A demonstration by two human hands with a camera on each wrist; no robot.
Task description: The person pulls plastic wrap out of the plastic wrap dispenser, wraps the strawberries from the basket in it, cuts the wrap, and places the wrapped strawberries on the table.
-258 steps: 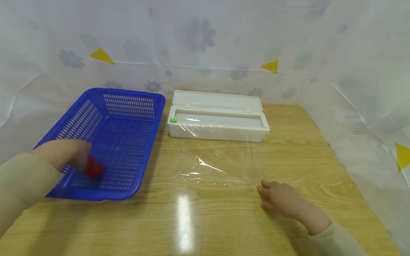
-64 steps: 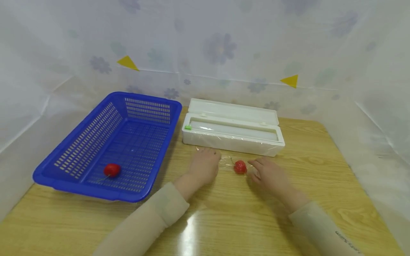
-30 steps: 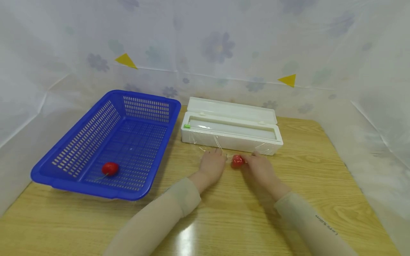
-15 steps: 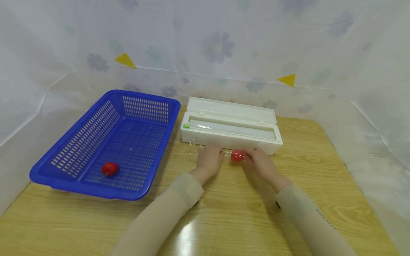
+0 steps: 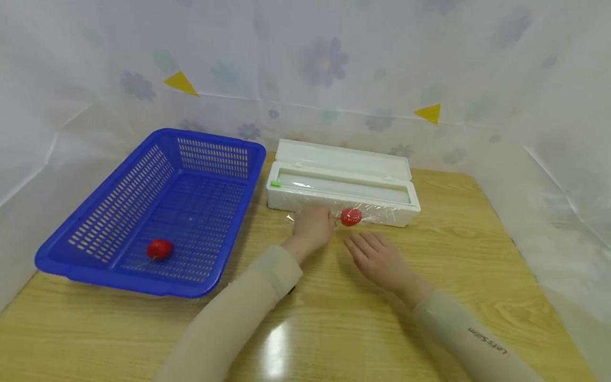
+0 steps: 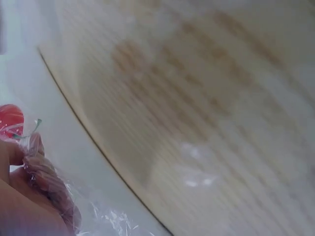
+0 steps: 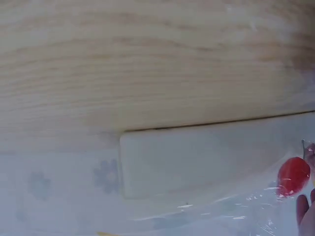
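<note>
A red cherry-like fruit (image 5: 350, 217) with a thin green stem is wrapped in clear cling film (image 6: 115, 221). It shows against the front of the white cling film box (image 5: 343, 204). My left hand (image 5: 312, 225) grips bunched film just left of the fruit; its curled fingers and the film around them show in the left wrist view. My right hand (image 5: 379, 260) is off the fruit, slightly below and right of it, with straight, relaxed fingers. In the right wrist view the fruit (image 7: 294, 176) hangs in film beside fingertips (image 7: 303, 209).
The box's lid (image 5: 343, 158) is raised at the back, with a green slider (image 5: 275, 183) at its left end. At left stands a blue plastic basket (image 5: 238, 212) holding another red fruit (image 5: 159, 249). A flowered white sheet (image 5: 305, 63) hangs behind the wooden table (image 5: 324, 329).
The fruit was drawn into the film between both hands and moved up toward the box. My right hand has let go and drawn back; the left still grips the film.
</note>
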